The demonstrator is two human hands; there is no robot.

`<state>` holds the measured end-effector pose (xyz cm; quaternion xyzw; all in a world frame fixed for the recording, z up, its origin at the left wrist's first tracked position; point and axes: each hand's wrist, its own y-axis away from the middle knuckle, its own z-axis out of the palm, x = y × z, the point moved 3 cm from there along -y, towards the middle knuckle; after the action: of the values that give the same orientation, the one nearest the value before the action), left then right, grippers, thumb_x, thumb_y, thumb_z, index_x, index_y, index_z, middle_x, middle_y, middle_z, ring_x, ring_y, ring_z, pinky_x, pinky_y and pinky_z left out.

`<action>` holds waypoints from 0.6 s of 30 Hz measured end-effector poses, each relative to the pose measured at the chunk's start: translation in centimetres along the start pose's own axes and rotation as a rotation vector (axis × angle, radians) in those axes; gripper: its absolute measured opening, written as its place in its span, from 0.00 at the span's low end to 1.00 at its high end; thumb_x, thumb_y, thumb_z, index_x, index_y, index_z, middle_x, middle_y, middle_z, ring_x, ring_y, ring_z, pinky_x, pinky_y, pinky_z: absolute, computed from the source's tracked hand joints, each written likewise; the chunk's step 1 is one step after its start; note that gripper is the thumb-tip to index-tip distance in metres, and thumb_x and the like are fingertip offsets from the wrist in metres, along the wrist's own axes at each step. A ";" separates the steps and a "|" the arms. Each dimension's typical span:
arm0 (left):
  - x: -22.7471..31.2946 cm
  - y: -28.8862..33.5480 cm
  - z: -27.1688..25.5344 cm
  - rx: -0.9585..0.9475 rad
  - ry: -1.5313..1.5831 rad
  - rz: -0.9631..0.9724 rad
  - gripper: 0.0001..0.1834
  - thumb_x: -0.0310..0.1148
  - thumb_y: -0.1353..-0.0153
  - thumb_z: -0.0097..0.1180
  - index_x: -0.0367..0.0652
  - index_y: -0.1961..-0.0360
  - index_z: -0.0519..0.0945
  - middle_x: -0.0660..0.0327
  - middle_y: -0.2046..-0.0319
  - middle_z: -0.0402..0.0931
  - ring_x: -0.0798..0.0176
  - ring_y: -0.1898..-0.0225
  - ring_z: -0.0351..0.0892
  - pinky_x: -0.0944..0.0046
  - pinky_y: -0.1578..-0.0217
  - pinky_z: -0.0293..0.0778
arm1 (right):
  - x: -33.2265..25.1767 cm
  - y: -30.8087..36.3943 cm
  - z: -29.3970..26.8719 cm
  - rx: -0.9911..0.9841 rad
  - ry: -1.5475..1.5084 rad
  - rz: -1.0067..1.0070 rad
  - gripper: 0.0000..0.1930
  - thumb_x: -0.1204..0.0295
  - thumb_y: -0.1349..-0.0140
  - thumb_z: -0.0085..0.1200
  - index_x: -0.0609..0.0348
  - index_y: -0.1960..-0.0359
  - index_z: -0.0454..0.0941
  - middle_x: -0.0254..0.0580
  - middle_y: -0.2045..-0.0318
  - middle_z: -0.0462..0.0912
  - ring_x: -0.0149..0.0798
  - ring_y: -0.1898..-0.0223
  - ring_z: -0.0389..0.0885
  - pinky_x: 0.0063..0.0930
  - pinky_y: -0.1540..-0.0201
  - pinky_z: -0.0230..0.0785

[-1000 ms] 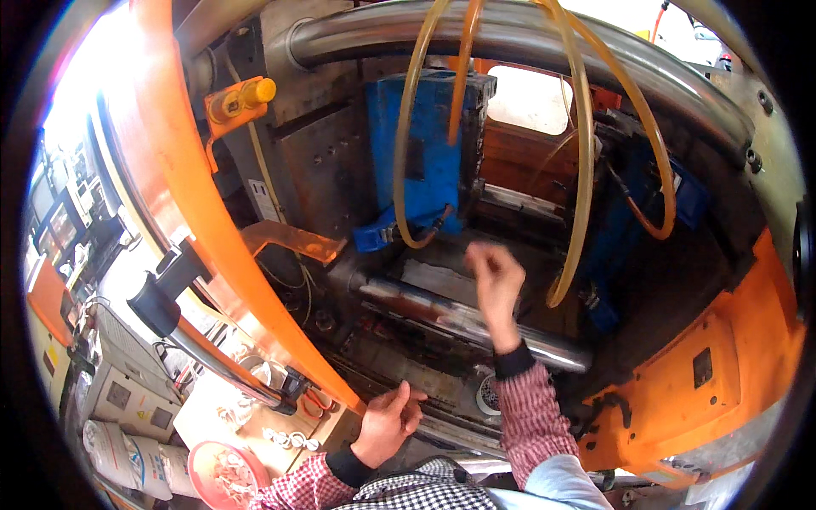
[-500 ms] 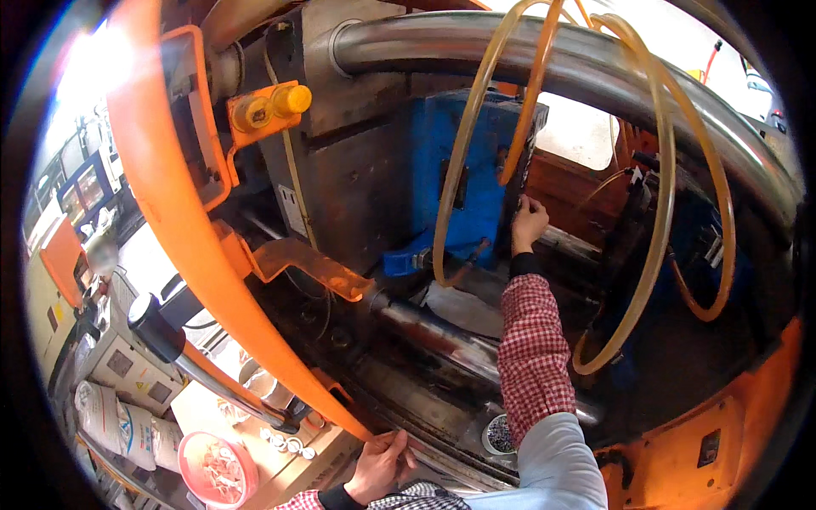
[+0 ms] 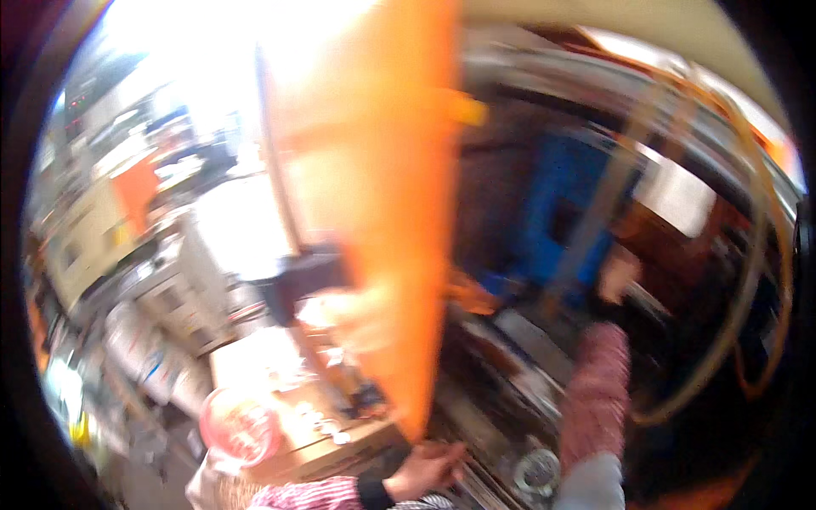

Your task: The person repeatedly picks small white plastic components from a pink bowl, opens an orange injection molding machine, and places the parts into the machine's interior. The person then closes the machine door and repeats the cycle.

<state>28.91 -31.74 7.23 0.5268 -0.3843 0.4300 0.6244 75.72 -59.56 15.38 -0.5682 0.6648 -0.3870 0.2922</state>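
Note:
My left hand is low in the middle of the head view, just below the lower end of a tall orange door panel. Its fingers look curled together; what they hold, if anything, does not show. My right arm reaches far into the machine, and my right hand is at the lower right edge of a blue mould block. Motion blur smears its fingers, so its grip is unclear. A translucent yellowish hose hangs in front of the block.
A small round container sits beside my right forearm. To the left, a pink basin with pale pieces stands at a table with small round parts. White sacks lie further left. A thick metal bar crosses above the mould.
My view has swung left, shifting the scene rightward and blurring it. The orange panel looks much wider. Both hands remain near the same places: the right by the blue block, the left below the panel.

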 end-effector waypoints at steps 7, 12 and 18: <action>-0.9 -0.2 -0.7 0.067 0.112 0.099 0.23 0.48 0.36 0.48 0.41 0.79 0.79 0.65 0.86 0.75 0.74 0.88 0.66 0.72 0.86 0.61 | 2.9 0.5 5.1 0.421 -0.439 -0.159 0.11 0.70 0.47 0.47 0.62 0.68 0.78 0.53 0.66 0.78 0.52 0.63 0.74 0.43 0.60 0.67; 0.7 1.9 -1.4 0.066 0.026 0.176 0.24 0.47 0.36 0.47 0.41 0.81 0.79 0.66 0.88 0.73 0.74 0.88 0.66 0.72 0.86 0.61 | 3.6 0.6 7.0 0.326 -0.440 -0.089 0.13 0.69 0.47 0.47 0.63 0.64 0.77 0.55 0.63 0.77 0.53 0.61 0.73 0.43 0.57 0.66; 0.0 2.4 -1.6 -0.005 0.047 0.127 0.19 0.42 0.36 0.50 0.40 0.78 0.79 0.66 0.83 0.75 0.75 0.84 0.70 0.73 0.82 0.66 | 4.0 0.7 5.0 0.231 -0.443 -0.003 0.10 0.72 0.47 0.50 0.64 0.66 0.78 0.53 0.65 0.79 0.50 0.62 0.76 0.39 0.59 0.68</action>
<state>26.66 -29.94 7.73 0.4895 -0.4032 0.4800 0.6061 78.76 -64.35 12.30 -0.6030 0.5352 -0.3266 0.4932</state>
